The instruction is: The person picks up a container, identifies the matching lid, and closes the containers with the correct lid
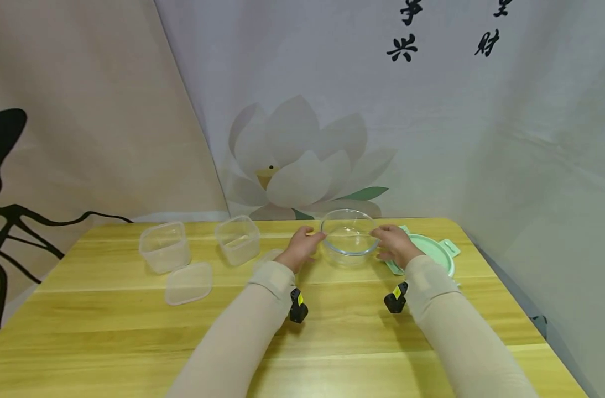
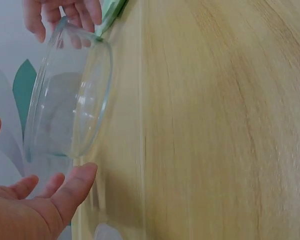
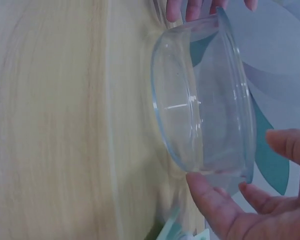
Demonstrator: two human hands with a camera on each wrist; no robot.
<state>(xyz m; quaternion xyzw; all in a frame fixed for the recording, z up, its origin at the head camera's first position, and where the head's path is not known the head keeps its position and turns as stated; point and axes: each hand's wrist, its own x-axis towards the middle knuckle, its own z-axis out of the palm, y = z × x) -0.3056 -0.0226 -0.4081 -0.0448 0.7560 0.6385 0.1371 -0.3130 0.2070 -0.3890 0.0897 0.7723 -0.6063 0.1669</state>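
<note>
A round clear glass bowl [image 1: 349,246] stands upright near the back edge of the wooden table, between the two hands. On its left side is my left hand [image 1: 301,247], its fingertips close to the glass with the thumb up by the rim. In the left wrist view the fingers [image 2: 72,192] of that hand are loosely extended beside the bowl's wall. My right hand [image 1: 394,243] is at the opposite side, thumb and fingers spread. The right wrist view has one fingertip [image 3: 195,182] right at the bowl's lower edge. Under the right forearm lies a mint-green lid [image 1: 432,251] with clip tabs, partly hidden.
Two translucent plastic containers, one at far left [image 1: 165,249] and one nearer the middle [image 1: 239,241], stand at the back left. A translucent lid [image 1: 189,283] lies before them; another [image 1: 267,258] is partly hidden by the left hand. A printed curtain [image 1: 302,66] hangs behind the table.
</note>
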